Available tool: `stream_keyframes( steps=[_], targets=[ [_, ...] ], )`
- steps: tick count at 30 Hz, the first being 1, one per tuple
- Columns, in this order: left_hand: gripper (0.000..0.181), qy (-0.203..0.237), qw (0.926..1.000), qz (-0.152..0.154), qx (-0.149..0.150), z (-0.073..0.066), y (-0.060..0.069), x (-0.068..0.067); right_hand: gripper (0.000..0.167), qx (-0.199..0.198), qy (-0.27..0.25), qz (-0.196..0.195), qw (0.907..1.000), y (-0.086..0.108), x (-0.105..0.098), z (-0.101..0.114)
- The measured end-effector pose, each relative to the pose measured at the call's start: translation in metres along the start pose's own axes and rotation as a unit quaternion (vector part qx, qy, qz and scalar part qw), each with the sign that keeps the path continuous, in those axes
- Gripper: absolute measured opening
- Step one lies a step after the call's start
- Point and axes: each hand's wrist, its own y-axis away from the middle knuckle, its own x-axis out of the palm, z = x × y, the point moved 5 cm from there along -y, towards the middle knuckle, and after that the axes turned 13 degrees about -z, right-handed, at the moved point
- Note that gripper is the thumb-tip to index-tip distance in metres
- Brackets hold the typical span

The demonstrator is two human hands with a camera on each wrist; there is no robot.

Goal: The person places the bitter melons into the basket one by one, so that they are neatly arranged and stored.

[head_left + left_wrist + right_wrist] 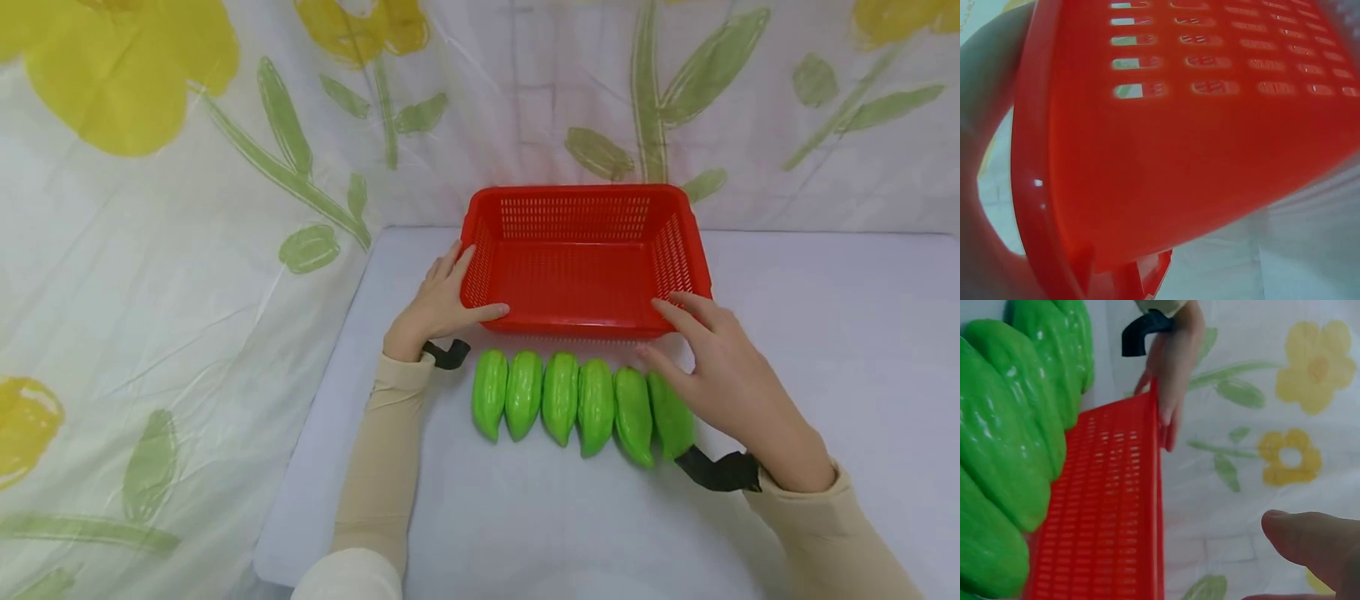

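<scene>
A red plastic basket (577, 283) with slotted walls stands at the back of the table. My left hand (435, 307) is at its left side, fingers straight and spread along the rim and thumb reaching over the near left corner. In the left wrist view the hand curves beside the basket's rim (1032, 156). My right hand (731, 379) is spread over the near right corner. Its thumb (1300, 540) stands apart from the basket in the right wrist view. Several glossy green, pointed, fruit-like pieces (558, 396) lie in a row before the basket, the rightmost partly hidden behind the right hand.
The white table (525, 517) carries the basket and the row. A flower-printed sheet (495, 108) hangs close behind the basket and down the left side. Black straps (720, 469) stick out from both wrists, the right one overlapping the rightmost green piece.
</scene>
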Motion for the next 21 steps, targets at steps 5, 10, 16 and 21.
stream_keyframes(
  steps=[5,10,16,21],
  targets=[
    [0.118,-0.012,0.9998,0.015,-0.008,0.001,0.000,0.002,0.061,-0.010,-0.006,-0.006,0.9999,0.020,0.000,-0.002],
    [0.118,-0.003,0.9997,0.019,-0.012,0.005,-0.001,0.005,0.063,0.007,0.009,0.031,0.9995,0.038,0.007,-0.012],
    [0.118,0.023,0.9994,0.023,-0.010,0.005,-0.002,0.007,0.062,0.024,0.019,0.057,0.9979,0.047,0.024,-0.030],
    [0.119,0.029,0.9991,0.029,-0.010,0.002,-0.001,0.007,0.060,0.031,0.029,0.077,0.9961,0.048,0.037,-0.044]
  ],
)
